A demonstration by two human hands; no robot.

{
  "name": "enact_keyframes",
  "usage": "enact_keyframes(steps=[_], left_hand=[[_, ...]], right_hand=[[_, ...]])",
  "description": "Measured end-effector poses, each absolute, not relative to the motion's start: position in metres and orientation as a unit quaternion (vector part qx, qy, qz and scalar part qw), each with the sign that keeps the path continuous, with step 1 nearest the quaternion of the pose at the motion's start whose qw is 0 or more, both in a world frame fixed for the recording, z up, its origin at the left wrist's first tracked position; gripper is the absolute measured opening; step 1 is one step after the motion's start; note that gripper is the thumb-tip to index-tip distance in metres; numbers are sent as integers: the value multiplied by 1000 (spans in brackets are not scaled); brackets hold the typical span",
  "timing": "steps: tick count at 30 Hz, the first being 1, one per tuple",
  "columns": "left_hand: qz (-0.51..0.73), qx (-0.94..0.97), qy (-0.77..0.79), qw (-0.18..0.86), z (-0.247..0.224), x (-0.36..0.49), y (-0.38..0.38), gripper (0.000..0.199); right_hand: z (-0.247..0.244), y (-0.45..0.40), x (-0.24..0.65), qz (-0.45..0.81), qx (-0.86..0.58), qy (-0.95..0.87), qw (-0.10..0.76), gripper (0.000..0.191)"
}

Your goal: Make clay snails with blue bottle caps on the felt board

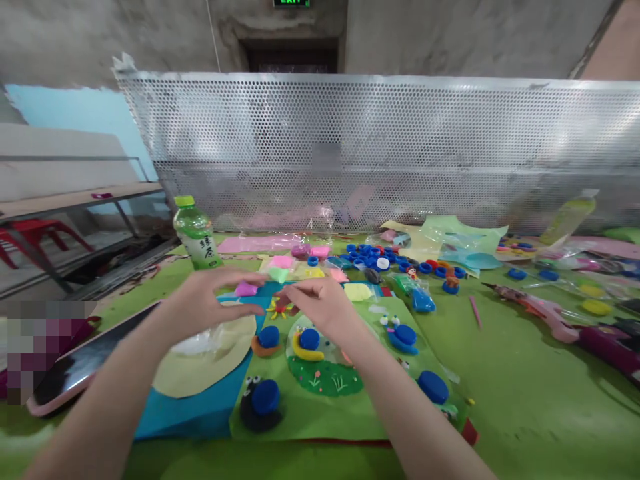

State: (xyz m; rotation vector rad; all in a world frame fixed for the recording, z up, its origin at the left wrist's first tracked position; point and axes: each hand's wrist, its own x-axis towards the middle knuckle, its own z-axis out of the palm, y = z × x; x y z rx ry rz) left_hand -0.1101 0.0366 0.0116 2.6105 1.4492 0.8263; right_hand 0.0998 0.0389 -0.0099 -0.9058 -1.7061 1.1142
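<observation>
Above the craft sheets, my left hand (207,301) is held with thumb and fingers apart and nothing between them. Facing it, my right hand (323,303) has its fingertips pinched together; whatever they hold, if anything, is too small to make out. Beneath the hands lies a green sheet (240,427) with snail figures made of clay and blue bottle caps. These include a yellow snail (306,355), an orange snail (260,348), a black snail (253,415) and a blue snail (400,343). A yellow and red clay sun (278,309) sits just below my right fingertips.
A cream paper circle (185,380) lies on blue paper (165,417), beside a phone (95,357). Behind stand a green tea bottle (194,233), clay packets (247,289) and a pile of blue caps (367,257). A glue gun (555,320) lies right, before a perforated metal panel (400,147).
</observation>
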Motion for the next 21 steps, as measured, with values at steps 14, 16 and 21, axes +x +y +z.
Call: enact_keyframes(steps=[14,16,21], left_hand=[[89,800,584,104,-5,-137,58,41],[112,810,570,78,-1,-130,58,44],[172,838,518,19,3,-110,55,47]], right_hand=[[-19,43,97,366,-404,-705,454,27],[-20,43,95,373,-398,-703,456,24],[-22,43,92,338,-368,-724,476,9]])
